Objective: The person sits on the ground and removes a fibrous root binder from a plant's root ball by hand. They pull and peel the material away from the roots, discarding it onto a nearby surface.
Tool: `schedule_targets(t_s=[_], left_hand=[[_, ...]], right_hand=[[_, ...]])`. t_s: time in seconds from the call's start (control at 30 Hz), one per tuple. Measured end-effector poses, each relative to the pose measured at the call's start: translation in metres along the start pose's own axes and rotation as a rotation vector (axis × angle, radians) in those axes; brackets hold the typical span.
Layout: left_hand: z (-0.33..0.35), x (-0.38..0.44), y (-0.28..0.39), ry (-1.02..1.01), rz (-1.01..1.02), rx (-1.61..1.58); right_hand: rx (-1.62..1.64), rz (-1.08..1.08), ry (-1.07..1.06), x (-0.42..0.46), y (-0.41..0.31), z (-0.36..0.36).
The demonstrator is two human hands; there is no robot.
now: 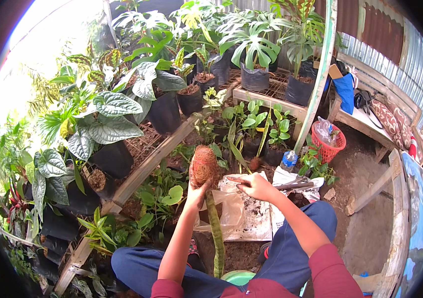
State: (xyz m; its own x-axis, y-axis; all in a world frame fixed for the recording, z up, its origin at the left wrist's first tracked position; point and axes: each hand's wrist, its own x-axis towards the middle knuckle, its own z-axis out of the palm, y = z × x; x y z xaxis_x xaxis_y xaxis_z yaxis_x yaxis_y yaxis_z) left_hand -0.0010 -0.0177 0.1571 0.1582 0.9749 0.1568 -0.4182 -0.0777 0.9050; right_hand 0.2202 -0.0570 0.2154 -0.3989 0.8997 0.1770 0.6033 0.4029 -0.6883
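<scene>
My left hand [198, 194] grips a fibre-covered root ball [203, 166], bound in coarse brown strands. From its lower end a long mottled snake plant leaf [216, 234] hangs down between my knees. To the right, my right hand [258, 187] is apart from the ball, index finger stretched toward it, with nothing visible in its grasp. Under both hands lies a soil-stained white sack [256, 223], partly covered by a translucent plastic bag [230, 210]. A dark tool handle [295, 185] rests on more sacking beside my right wrist. Below the leaf's tip shows a green basin [238, 276].
Potted plants in black bags [163, 111] crowd a wood-framed mesh bench [152, 156] on the left. Ahead stand small potted plants [252, 119]. A water bottle [288, 161], a red plastic basket [330, 143] and a slanting post [317, 74] are to the right, near a wooden seat [364, 124].
</scene>
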Motion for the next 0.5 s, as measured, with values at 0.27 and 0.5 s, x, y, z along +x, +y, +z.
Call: schedule_targets(t_s=[0.27, 0.5], left_hand=[[0.005, 0.004, -0.004, 0.042, 0.035, -0.107], [-0.004, 0.013, -0.012, 0.065, 0.010, -0.023]], right_hand=[[-0.484, -0.259, -0.050, -0.005, -0.002, 0.013], [-0.454, -0.403, 0.016, -0.015, -0.019, 0.008]])
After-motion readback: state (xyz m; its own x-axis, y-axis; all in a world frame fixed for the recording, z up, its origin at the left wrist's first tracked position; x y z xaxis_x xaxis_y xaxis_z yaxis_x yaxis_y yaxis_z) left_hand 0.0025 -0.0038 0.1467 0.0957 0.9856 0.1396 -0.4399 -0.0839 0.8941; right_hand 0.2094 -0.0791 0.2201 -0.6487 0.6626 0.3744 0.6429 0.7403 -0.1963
